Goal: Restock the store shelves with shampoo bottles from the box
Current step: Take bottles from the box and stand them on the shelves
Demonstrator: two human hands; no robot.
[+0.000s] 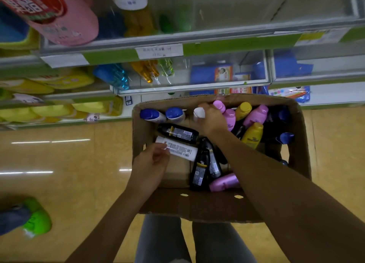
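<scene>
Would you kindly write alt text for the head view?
Seen from above, a right hand grips a white-capped bottle and a left hand touches a lying white bottle inside an open cardboard box of mixed shampoo bottles on the floor, before stocked store shelves.

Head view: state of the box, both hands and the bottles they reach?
cardboard box: open, on the floor.
right hand: grips white-capped bottle.
left hand: fingers curled, touching white bottle, which lies flat.
black bottle: lying flat.
</scene>
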